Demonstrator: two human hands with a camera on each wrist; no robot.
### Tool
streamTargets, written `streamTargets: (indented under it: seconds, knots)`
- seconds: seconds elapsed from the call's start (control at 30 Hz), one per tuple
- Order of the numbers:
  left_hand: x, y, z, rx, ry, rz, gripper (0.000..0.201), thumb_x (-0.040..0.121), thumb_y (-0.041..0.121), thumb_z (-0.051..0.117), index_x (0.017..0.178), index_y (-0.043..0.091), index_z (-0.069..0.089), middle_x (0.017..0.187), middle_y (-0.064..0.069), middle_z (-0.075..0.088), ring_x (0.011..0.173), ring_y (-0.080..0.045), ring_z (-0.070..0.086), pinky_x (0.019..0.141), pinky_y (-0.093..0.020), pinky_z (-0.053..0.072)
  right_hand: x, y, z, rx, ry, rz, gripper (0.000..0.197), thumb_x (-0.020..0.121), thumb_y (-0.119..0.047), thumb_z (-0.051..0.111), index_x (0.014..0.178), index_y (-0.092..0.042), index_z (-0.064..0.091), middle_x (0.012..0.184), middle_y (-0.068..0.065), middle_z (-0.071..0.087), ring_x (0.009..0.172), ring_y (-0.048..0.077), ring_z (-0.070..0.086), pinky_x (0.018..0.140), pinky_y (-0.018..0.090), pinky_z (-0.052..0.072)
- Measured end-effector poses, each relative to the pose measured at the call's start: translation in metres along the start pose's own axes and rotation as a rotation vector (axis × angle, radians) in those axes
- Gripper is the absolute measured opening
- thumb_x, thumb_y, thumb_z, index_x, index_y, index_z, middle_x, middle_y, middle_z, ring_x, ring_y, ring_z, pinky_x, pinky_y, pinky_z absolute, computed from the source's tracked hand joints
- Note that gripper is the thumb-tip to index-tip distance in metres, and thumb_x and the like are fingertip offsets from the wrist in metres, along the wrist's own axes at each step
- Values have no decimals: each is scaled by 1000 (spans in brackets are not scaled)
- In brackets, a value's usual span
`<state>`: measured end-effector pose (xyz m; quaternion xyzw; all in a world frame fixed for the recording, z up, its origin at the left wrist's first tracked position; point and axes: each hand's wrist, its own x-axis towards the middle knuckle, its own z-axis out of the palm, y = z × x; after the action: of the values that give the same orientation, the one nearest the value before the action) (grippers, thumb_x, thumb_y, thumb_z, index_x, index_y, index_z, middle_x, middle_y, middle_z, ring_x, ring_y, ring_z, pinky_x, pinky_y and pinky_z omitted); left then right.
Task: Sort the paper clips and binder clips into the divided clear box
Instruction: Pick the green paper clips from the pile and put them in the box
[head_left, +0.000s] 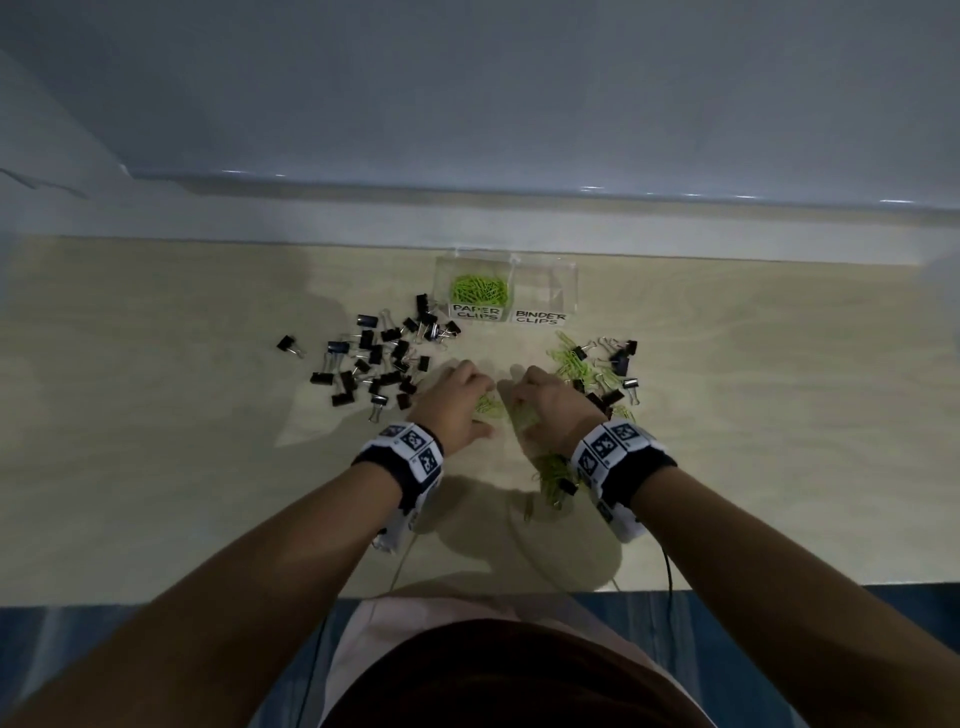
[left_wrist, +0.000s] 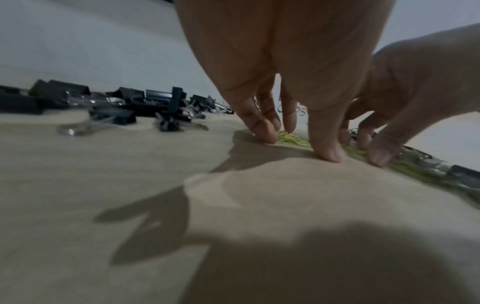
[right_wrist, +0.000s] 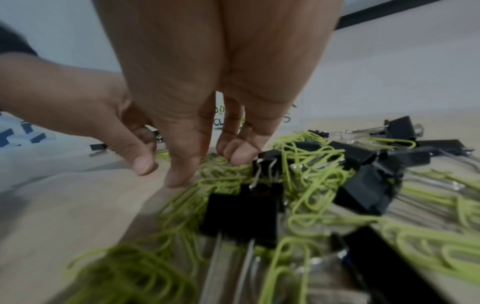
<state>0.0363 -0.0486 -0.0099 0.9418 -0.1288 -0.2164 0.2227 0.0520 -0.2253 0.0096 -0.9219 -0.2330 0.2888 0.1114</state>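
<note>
The clear divided box (head_left: 563, 283) stands at the back of the table. Its left cell, labelled PAPER CLIPS, holds green paper clips (head_left: 478, 290); no clips show in the BINDER CLIPS cell. My left hand (head_left: 457, 400) and right hand (head_left: 545, 400) are side by side, palms down, on loose green paper clips (head_left: 491, 405). In the left wrist view the left hand (left_wrist: 298, 144) has fingers and thumb curled down around a small green bunch (left_wrist: 293, 139). The right hand (right_wrist: 207, 168) claws into a tangle of green clips (right_wrist: 306, 164) mixed with black binder clips (right_wrist: 244, 216).
A spread of black binder clips (head_left: 384, 358) lies left of the hands. A mixed heap of green and black clips (head_left: 602, 369) lies on the right, and more green clips (head_left: 553, 475) sit under the right wrist. A wall runs behind the box.
</note>
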Motion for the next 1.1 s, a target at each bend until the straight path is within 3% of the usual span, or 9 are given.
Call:
streamTargets:
  seconds: [0.13,0.27,0.4,0.57,0.73,0.83,0.9,1.0,1.1]
  knots:
    - [-2,13,11,-85,69,-24,25,81,17,68,104,11,60,109,-5,53,103,-24,52,89,-38,46,-5,-2,6,36,70,-40,27,75,-6,55,102,-10,58,89,9,51,78,31,57,63,33,44]
    - [-1,19,10,-53,73,-23,16,86,11,60,101,6,61,106,-11,58,98,-28,55,85,-38,46,-10,-6,2,30,63,-6,16,74,-3,55,88,-9,55,82,6,50,75,28,56,64,32,45]
    - [1,23,4,108,21,19,21,88,5,48,107,2,56,105,-16,59,98,-33,57,82,-41,46,-14,-11,-2,30,93,-28,22,82,-2,49,100,-9,59,87,14,60,78,29,58,67,33,45]
    - [4,20,-11,159,-37,46,20,88,7,48,105,2,55,104,-17,60,96,-34,58,79,-40,47,-12,-6,-4,87,98,65,16,82,-8,48,83,-3,63,83,13,64,75,29,61,67,34,51]
    - [15,13,-42,-239,139,-40,10,83,13,62,93,11,63,87,-4,67,76,-16,61,71,-29,53,-10,15,-4,404,199,242,6,75,-5,64,75,-8,70,80,6,70,74,19,63,71,27,53]
    - [38,12,-71,-346,282,-38,9,82,12,63,91,11,64,86,-3,67,77,-16,63,75,-31,55,-12,20,-15,568,281,280,9,74,-1,67,72,-10,71,73,3,68,67,13,61,65,22,52]
    - [54,11,-89,-350,354,-23,9,82,9,62,90,9,64,87,-7,68,75,-17,62,76,-31,55,-7,21,-26,666,333,282,11,74,-1,68,70,-11,71,70,4,69,62,13,63,65,29,57]
    - [71,7,-103,-257,356,-25,14,83,12,62,98,9,63,93,-6,66,81,-17,60,80,-31,54,13,16,-54,730,426,246,10,74,-2,70,69,-11,70,68,10,71,61,19,67,68,37,60]
    - [74,5,-105,-73,307,13,29,83,20,66,110,9,62,109,-9,65,101,-23,60,89,-34,48,46,3,-86,657,565,221,7,74,-5,66,71,-9,71,69,11,71,65,22,68,69,34,60]
